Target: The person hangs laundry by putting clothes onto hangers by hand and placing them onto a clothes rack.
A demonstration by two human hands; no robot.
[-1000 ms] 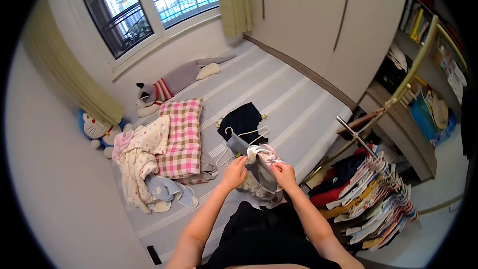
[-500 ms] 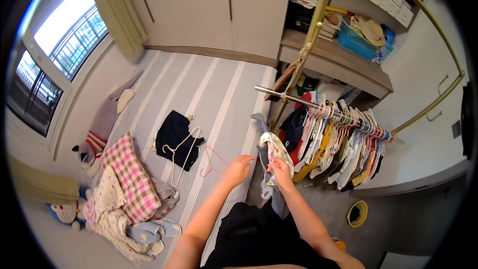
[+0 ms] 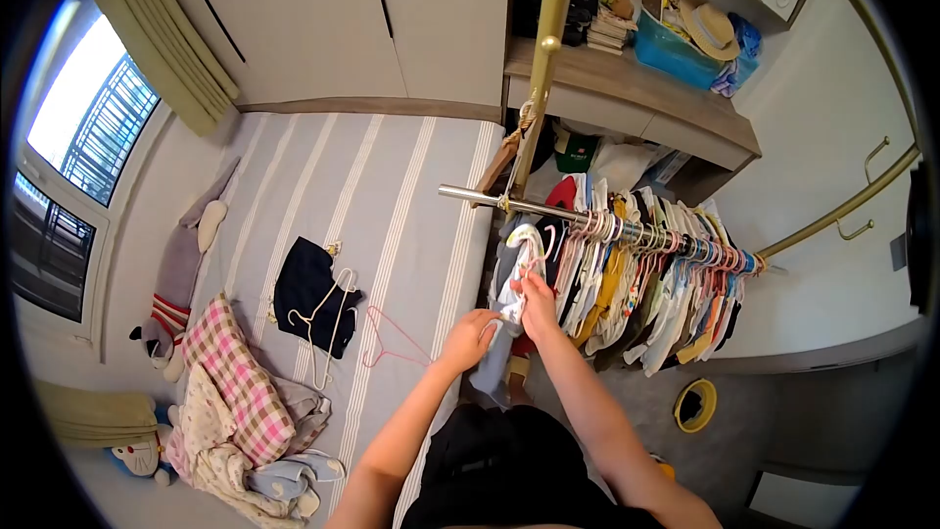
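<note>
Grey-and-white garment (image 3: 494,372) held two-handed at the centre of the frame, just below the left part of the metal rail (image 3: 468,193).
From my remote station, I had the right hand (image 3: 536,309) grasping the garment's patterned white part, beside what looked like a pink hanger (image 3: 551,235), and the left hand (image 3: 470,341) pinching the cloth at lower left. I judged that a firm right hold and a light left pinch best kept the fabric smooth, its hook clear of the hanging clothes (image 3: 641,284) at right; how the hanger sat inside I could not tell.
</note>
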